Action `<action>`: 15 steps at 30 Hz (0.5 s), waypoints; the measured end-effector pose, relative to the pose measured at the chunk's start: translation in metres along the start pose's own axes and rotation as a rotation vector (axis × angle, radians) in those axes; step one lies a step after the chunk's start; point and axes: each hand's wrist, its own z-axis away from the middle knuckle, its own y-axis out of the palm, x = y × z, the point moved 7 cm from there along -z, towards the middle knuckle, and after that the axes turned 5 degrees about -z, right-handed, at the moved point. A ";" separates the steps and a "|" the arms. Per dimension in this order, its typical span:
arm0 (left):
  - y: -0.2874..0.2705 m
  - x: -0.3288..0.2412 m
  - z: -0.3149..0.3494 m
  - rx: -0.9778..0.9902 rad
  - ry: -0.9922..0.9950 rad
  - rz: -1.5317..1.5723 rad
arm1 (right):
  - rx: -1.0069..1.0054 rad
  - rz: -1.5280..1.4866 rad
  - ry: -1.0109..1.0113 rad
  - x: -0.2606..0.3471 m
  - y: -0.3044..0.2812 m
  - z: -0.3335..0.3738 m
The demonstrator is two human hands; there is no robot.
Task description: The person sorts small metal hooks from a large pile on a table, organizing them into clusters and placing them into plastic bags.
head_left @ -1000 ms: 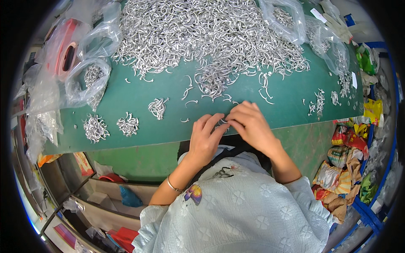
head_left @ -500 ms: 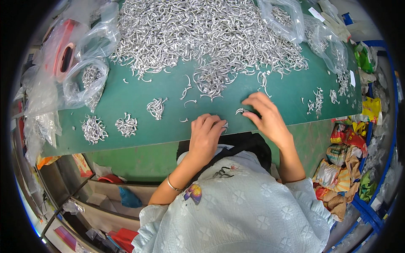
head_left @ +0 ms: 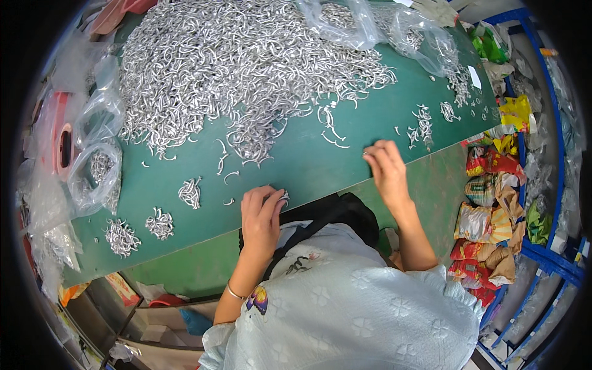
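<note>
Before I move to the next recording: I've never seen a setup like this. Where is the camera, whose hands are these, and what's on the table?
There is no machine here: these are a person's own bare hands. The view comes from a wide fisheye camera worn on that person's head, looking down, which is why straight edges bend near the rim.

On the green table lies a large heap of curved silver pieces, with small piles set apart from it and clear plastic bags around it.

The left hand rests near the front edge, with silver pieces at its fingertips. The right hand is by the edge too, fingers bent; whether either grips a piece is too small to tell.
</note>
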 end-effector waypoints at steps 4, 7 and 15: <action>0.000 0.001 0.001 -0.006 0.004 -0.008 | -0.223 0.177 0.054 -0.034 -0.028 -0.004; -0.001 0.002 0.002 -0.017 0.007 0.010 | -0.316 0.382 0.056 -0.045 -0.041 -0.011; -0.001 0.001 0.001 -0.001 0.030 0.001 | -0.032 0.134 -0.025 0.041 0.042 -0.055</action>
